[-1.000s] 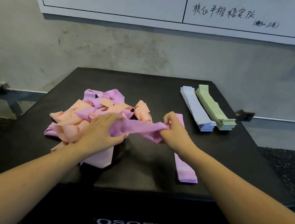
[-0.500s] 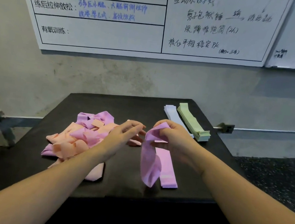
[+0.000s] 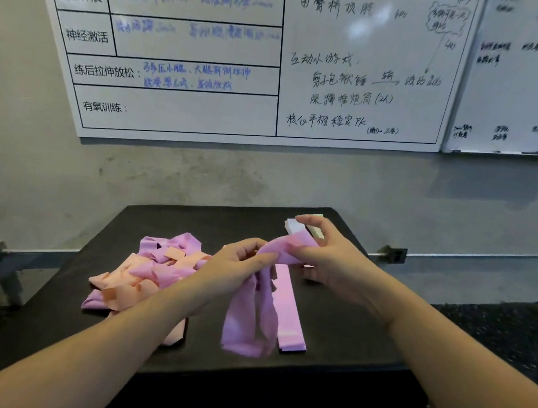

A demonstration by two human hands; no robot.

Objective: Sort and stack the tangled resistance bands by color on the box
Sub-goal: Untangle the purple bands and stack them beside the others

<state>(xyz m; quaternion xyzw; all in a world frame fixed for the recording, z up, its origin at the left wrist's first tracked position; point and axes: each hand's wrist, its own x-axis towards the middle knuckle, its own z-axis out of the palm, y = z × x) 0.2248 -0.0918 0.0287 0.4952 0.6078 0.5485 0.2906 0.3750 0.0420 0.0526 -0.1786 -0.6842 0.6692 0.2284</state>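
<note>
1. The black box holds everything; its front is cut off at the bottom.
2. A tangled pile of pink and peach bands sits on its left side.
3. Both hands hold one pink band above the box. The left hand and right hand each have a closed grip on its top.
4. A flat pink stack lies partly hidden behind the band.
5. The right hand hides most of the far stacks.

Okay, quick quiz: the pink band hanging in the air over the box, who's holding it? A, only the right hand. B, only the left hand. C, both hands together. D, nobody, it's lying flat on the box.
C: the left hand and the right hand both pinch the top of the pink band, which dangles above the black box.
</note>
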